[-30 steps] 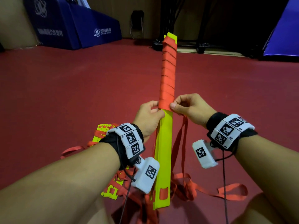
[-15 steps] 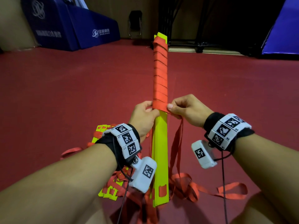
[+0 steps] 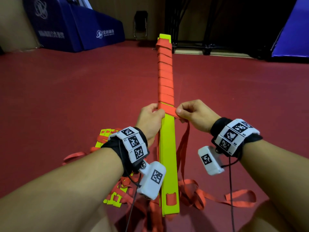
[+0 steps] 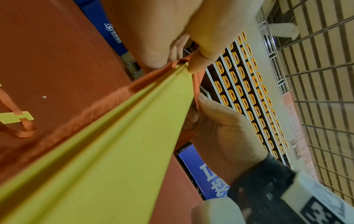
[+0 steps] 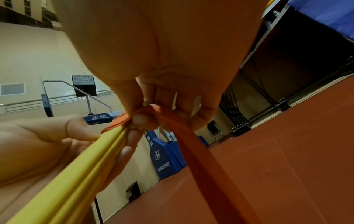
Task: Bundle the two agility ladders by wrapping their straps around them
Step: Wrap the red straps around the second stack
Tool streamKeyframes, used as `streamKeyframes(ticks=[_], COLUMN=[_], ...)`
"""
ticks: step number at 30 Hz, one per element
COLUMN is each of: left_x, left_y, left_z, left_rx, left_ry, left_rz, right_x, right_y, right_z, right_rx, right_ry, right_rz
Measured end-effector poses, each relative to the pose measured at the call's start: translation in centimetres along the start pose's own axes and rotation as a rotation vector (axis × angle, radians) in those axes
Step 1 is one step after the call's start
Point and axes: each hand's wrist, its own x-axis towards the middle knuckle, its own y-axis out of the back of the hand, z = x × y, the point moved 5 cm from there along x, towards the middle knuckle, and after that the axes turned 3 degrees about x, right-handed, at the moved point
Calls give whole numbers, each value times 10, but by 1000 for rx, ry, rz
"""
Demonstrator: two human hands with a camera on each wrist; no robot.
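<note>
A stack of yellow-green ladder rungs (image 3: 168, 156) is held lengthwise in front of me, pointing away. Its far half is wound with orange strap (image 3: 165, 77). My left hand (image 3: 151, 117) grips the stack at the edge of the wrapping, thumb on top (image 4: 201, 60). My right hand (image 3: 192, 113) pinches the free orange strap (image 5: 191, 136) just right of the stack, pulled across the top. The strap's loose tail (image 3: 184, 148) hangs down to the floor. A second ladder (image 3: 110, 164), yellow rungs and orange straps, lies loose on the floor under my left forearm.
Red sports floor (image 3: 66, 97) all around. Blue padded base (image 3: 80, 29) at far left, a folding chair (image 3: 140, 25) and dark metal frames at the back, blue mat (image 3: 294, 36) far right. Loose strap loops (image 3: 234, 200) lie on the floor near my right arm.
The bundle has swung slightly to the left. The right hand has drawn the strap across the top of the stack, adding another turn beside the left thumb.
</note>
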Motion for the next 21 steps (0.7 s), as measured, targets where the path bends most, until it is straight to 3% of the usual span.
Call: streamKeyframes(ticks=[10,21], left_x=[-6,-5], left_y=[2,4], left_z=[6,6], left_rx=[-100,-183], left_ry=[134,162], left_rz=[-5,23], right_x=[-2,-3], right_y=[0,-2], right_z=[-10,-13], right_rx=[76,120], right_ry=[56,49], right_rz=[-4,-11])
